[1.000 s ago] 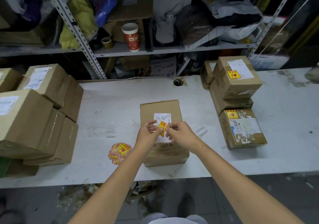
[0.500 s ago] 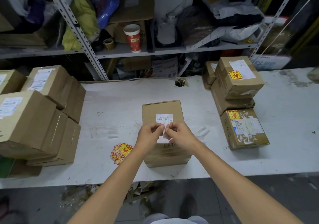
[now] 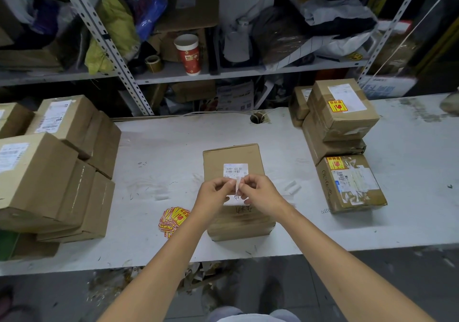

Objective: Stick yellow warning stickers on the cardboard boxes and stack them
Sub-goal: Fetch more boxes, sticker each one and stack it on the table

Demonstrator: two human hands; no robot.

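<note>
A brown cardboard box (image 3: 233, 158) with a white label lies in the middle of the white table (image 3: 161, 153). Above its near half, my left hand (image 3: 214, 196) and my right hand (image 3: 260, 192) pinch one sticker (image 3: 237, 188) between their fingertips; it is held edge-on, with its pale back showing. A fan of yellow warning stickers (image 3: 173, 218) lies on the table left of the box. On the right stands a stack of stickered boxes (image 3: 340, 113), with another stickered box (image 3: 350, 185) lying in front of it.
Several unstickered boxes (image 3: 49, 167) are piled at the table's left end. A metal shelf (image 3: 173, 73) behind the table holds a red paper cup (image 3: 188, 53), tape rolls and bags. A cable hole (image 3: 257, 117) opens near the table's back edge.
The sticker's yellow face showed a second ago; now it is turned so only its pale back shows. Both hands stay above the box, fingertips working close together.
</note>
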